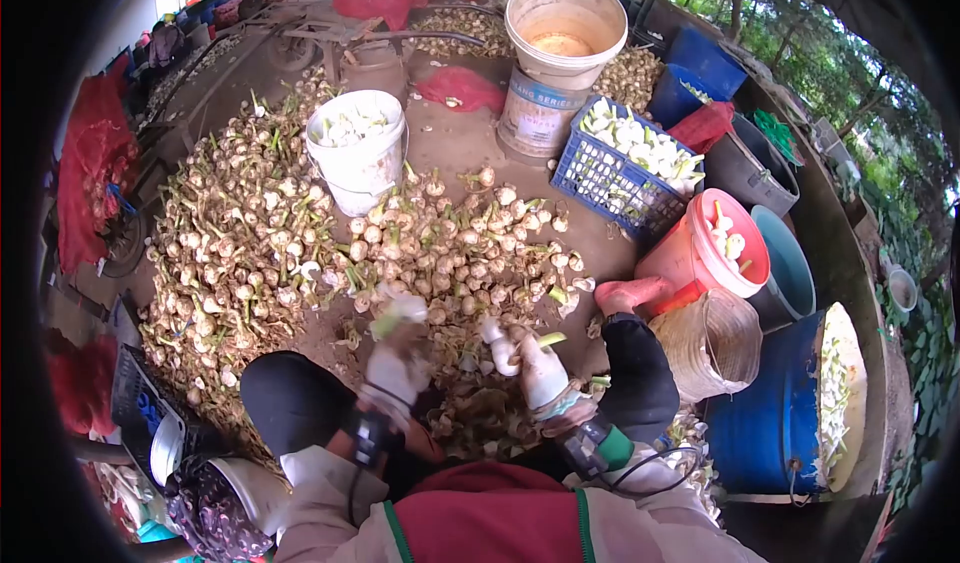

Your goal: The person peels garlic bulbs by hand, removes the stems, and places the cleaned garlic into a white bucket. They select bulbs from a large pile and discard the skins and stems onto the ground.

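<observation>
My left hand (392, 363), in a whitish glove and blurred, is shut on a white bulb (405, 310) with a green stalk, held just above my lap. My right hand (540, 368), also gloved, grips a small knife or tool (497, 343) whose pale end points toward the left hand. A green stalk piece (551, 339) sticks out above the right glove. Both hands hover over trimmings (480, 413) between my knees. A large heap of unpeeled bulbs (300, 233) with roots and stalks spreads across the ground in front.
A white bucket (357, 148) and a blue crate (620, 168) hold peeled white bulbs. A red bucket (715, 248) with a few bulbs stands right. A big empty pail (565, 23), a blue barrel (770, 413), a woven basket (712, 343) and red mesh sacks (90, 173) surround me.
</observation>
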